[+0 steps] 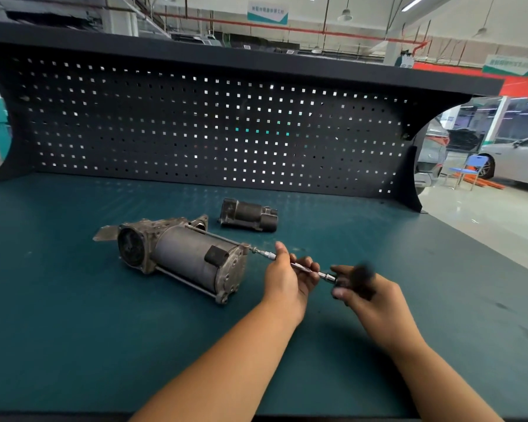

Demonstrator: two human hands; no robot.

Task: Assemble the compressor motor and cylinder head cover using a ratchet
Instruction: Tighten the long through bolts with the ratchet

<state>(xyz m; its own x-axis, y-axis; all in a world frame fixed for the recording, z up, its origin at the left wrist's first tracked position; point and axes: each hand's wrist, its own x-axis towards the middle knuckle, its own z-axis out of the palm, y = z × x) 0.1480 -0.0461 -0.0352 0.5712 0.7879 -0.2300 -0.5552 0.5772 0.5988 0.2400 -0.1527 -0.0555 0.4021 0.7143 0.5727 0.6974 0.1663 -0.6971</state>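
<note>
Stretching across the scene, a green worktop (pixel 73 315) backed by a black pegboard (pixel 195 123) carries a compressor motor (pixel 183 257), lying on its side at centre with its grey can already seated against the cast housing. A smaller dark component (pixel 247 215), possibly the cylinder head cover, lies well apart behind it, not yet fitted. The person's left hand (pixel 284 281) curls round the ratchet's extension bar (pixel 305 269) and steadies it, while the right hand (pixel 375 303) grips the ratchet handle (pixel 361 283), blurred in motion. The bar's tip meets the head of the long upper through-bolt (pixel 217 236) at the motor's end flange. A second through-bolt runs along the motor's lower side and appears to be in place. By this showing the job stands roughly midway: the motor is being bolted down, and the loose part has yet to be mounted and tightened.
</note>
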